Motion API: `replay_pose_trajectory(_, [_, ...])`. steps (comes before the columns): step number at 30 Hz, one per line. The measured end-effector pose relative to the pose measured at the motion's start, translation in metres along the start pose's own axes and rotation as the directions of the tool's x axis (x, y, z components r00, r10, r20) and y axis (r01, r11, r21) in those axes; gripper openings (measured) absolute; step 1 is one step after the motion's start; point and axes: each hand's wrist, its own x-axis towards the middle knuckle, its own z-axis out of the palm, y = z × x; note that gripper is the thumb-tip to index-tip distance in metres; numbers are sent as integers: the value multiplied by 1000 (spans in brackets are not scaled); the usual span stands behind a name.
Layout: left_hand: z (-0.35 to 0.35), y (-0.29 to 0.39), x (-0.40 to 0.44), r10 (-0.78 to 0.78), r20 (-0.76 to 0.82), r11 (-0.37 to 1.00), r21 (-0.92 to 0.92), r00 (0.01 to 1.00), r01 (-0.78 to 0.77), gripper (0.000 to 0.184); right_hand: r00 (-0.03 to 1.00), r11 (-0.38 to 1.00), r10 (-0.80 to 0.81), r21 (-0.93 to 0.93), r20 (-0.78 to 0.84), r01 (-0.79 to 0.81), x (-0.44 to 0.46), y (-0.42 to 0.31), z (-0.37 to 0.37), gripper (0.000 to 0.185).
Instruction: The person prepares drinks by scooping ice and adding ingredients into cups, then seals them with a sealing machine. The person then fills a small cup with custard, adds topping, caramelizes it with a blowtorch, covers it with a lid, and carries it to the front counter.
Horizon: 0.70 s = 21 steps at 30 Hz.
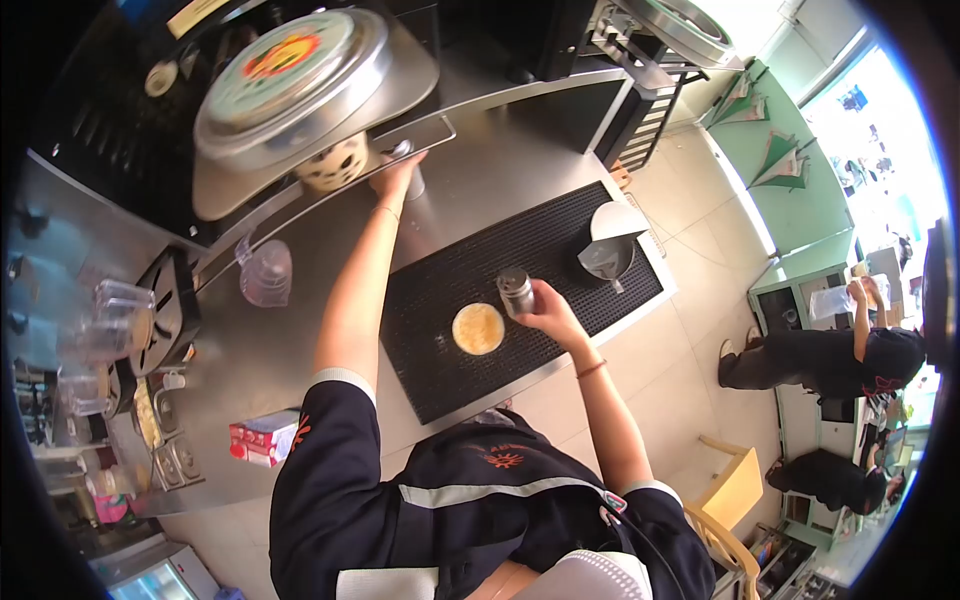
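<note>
My right hand is closed round a small metal shaker, held beside and partly above a cup with a pale, orange-flecked top. That cup stands on a black ribbed mat. Stretched forward to the shelf edge, my left hand has its fingers around a shiny metal canister, partly hidden by the hand. Just left of those fingers, a cup with dark spots shows under the metal shelf.
A round lidded metal container sits on the metal shelf. On the steel counter are a clear plastic jug and a red-and-white box. A clear measuring cup rests on the mat's right end. Two people stand at the far right.
</note>
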Motion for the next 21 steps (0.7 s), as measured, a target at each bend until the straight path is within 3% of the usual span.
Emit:
replay_pose_trajectory(2, [18,-3,3,22,-228,996,89,973,-2,66,998,999,-40,-33,-47,39,28,-15,6,53])
replay_pose_trajectory(3, [14,1,2,36,-232,998,54,972,-25,62,989,961,-125,-255,-73,102,47,-4,2,55])
replay_pose_trajectory(5, [13,-10,-1,98,-268,995,17,958,-97,56,986,985,-80,-164,-147,56,73,-13,6,57])
replay_pose_trajectory(7, [7,-28,-9,162,-237,982,-55,958,-180,46,971,977,-69,-211,-228,20,107,-3,8,58])
replay_pose_trajectory(9, [-21,-23,-44,-36,-32,979,-202,999,29,46,952,969,-65,-248,-298,-11,139,15,12,58])
replay_pose_trajectory(11, [-52,-5,-87,-4,-48,964,-266,999,-9,47,851,929,-240,-366,-466,61,168,32,20,55])
replay_pose_trajectory(15, [-102,2,-157,-23,62,977,-212,998,36,43,871,913,-214,-408,-442,17,195,28,28,61])
replay_pose_trajectory(17, [-121,2,-186,44,173,976,-218,984,-6,43,869,909,-236,-415,-435,39,200,33,28,63])
replay_pose_trajectory(20, [-142,2,-224,-9,269,973,-220,963,70,46,795,870,-408,-456,-450,189,184,37,24,57])
replay_pose_trajectory(21, [-149,-1,-235,-2,290,973,-221,957,69,46,796,814,-464,-542,-389,209,153,15,19,49])
